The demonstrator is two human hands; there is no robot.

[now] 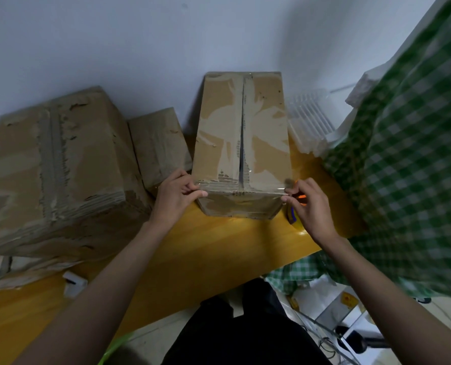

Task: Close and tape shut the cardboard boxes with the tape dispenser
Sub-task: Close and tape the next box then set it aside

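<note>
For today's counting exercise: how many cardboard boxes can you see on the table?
3: a large box at left, a small box behind it by the wall, and the middle box being taped. Flattened cardboard under the large one may hide more.

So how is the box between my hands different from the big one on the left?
The box between your hands is narrower, with a dark open gap along its centre seam; the big box on the left is wider and its seam looks covered. Your left hand and right hand grip the first at its near corners; the other is untouched. Both are worn brown cardboard with torn tape marks.
</note>
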